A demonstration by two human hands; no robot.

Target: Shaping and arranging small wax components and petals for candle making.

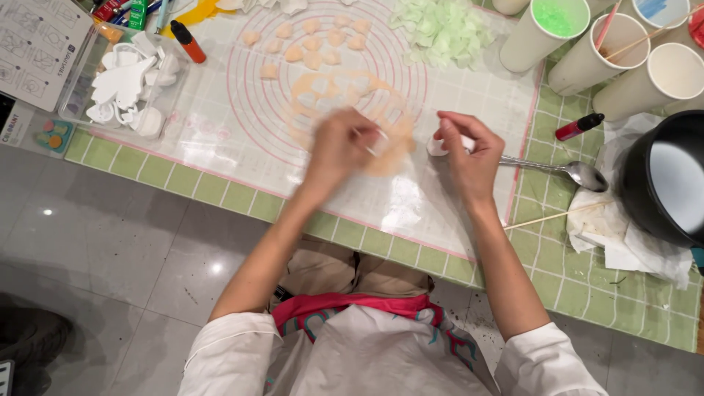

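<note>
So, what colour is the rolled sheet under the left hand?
Pale peach-orange sheet, under the left hand, seen in the head view.

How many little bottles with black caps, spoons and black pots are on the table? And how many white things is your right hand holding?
Small bottles: 2
Spoon: 1
Black pot: 1
Small white piece in the right hand: 1
Total: 5
</note>
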